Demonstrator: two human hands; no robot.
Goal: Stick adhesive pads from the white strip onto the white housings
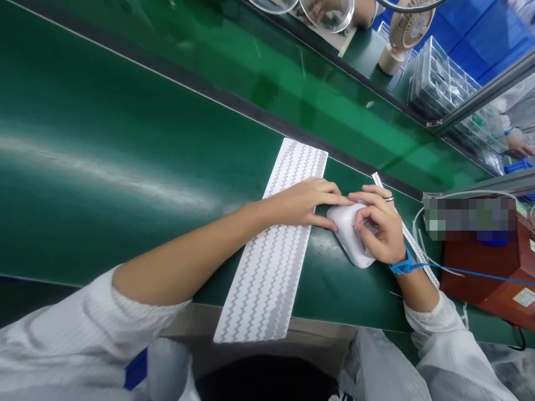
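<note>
A white plastic housing with rounded corners lies on the green bench between my hands. My left hand grips its left edge, thumb on the near side and fingers along the far side. Over the top of the housing, my right hand has its thumb and index finger drawn together in a pinch. Whatever is between those fingertips is hidden. Under my left wrist lies a long white sheet with rows of grey zigzag-edged labels, its near end hanging past the bench edge.
Beside my right wrist runs a narrow patterned strip. A reddish-brown box with tubing stands at the right. A blue cord leads from my wristband. Beyond the green barrier are a small fan, clear compartment trays and other people's arms.
</note>
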